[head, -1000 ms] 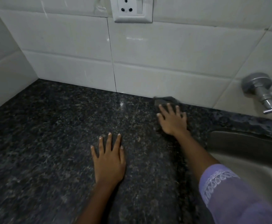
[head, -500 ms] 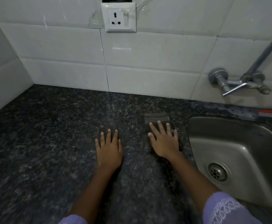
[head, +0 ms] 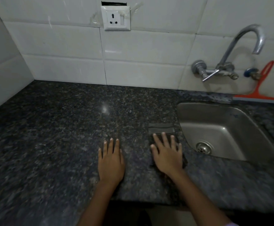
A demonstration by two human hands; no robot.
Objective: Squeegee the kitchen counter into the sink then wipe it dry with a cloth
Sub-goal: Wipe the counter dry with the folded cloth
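Observation:
A dark folded cloth point(head: 161, 128) lies on the black speckled granite counter point(head: 59, 128), just left of the steel sink point(head: 240, 128). My right hand point(head: 167, 154) presses flat on the cloth with fingers spread, covering its near half. My left hand point(head: 111, 159) rests flat on the bare counter, a hand's width to the left, holding nothing. An orange squeegee point(head: 261, 88) leans against the wall tiles behind the sink's far right corner.
A chrome tap point(head: 230, 62) juts from the white tiled wall above the sink. A white wall socket point(head: 116, 17) sits above the counter's middle. A side wall closes the counter at the left. The counter's front edge runs just below my wrists.
My right hand has dragged the cloth from the back wall toward the front edge, beside the sink. My left hand stayed flat on the counter. The view pulled back, showing the tap and squeegee.

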